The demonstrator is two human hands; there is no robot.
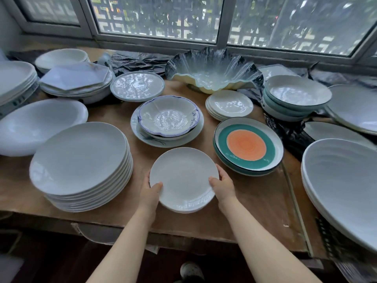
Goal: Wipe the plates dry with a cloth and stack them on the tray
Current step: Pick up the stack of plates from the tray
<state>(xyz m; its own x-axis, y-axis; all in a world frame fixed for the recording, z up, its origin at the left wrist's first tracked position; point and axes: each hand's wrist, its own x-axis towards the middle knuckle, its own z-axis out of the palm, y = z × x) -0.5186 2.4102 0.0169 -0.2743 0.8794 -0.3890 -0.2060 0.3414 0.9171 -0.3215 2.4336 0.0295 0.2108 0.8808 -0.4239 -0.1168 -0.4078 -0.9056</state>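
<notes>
Wavy glass bowl (pixel 214 72) at the table's back, window (pixel 183 19) right behind it, crumpled black plastic (pixel 140 61) to its left, shoe (pixel 191 271) well below.

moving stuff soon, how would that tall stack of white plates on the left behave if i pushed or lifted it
The tall stack of white plates is probably heavy: many plates deep. Its layers look slightly offset, so a shove might slide the top ones. The glazed rims look smooth and likely slippery, and chip easily.

A tall stack of white plates (pixel 81 166) blocks nine o'clock, and the orange-centred plates (pixel 247 147) crowd two o'clock. Bare bench (pixel 255 203) lies open at four o'clock, with a narrow lane toward twelve before the blue-rimmed bowl (pixel 168 117).
</notes>
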